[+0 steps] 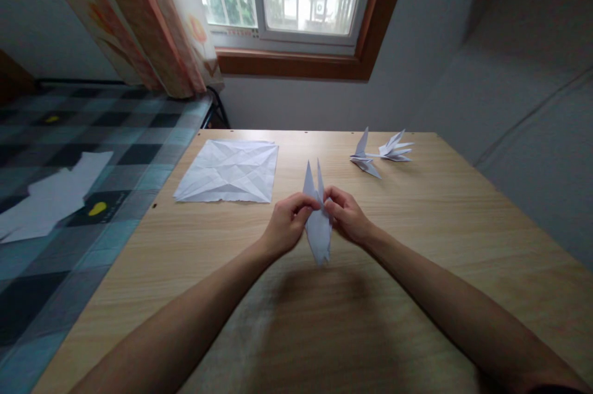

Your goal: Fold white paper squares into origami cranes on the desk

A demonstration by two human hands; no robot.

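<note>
Far to the left, loose white paper sheets (50,196) lie on a checked bedspread (139,165) beside the wooden table (417,295). On the table's far left part rests a creased square sheet (227,171), unfolded and flat, showing a web of fold lines. The left forearm comes in from the near left corner and runs up toward the middle, where the left hand (285,227) curls with knuckles up, its thumb and fingertips pinched shut on the left edge of a folded paper model (319,221). This model stands upright between both hands, above the middle of the table, two narrow points rising at its top and a single point hanging toward the wood. The right hand (347,216) mirrors the other, fingers closed on the model's right edge, wrist bent inward, forearm stretching back to the near right corner. Farther right, near the table's far edge, two finished paper figures (382,153) with spread pointed wings lie touching. No readable writing shows anywhere.
</note>
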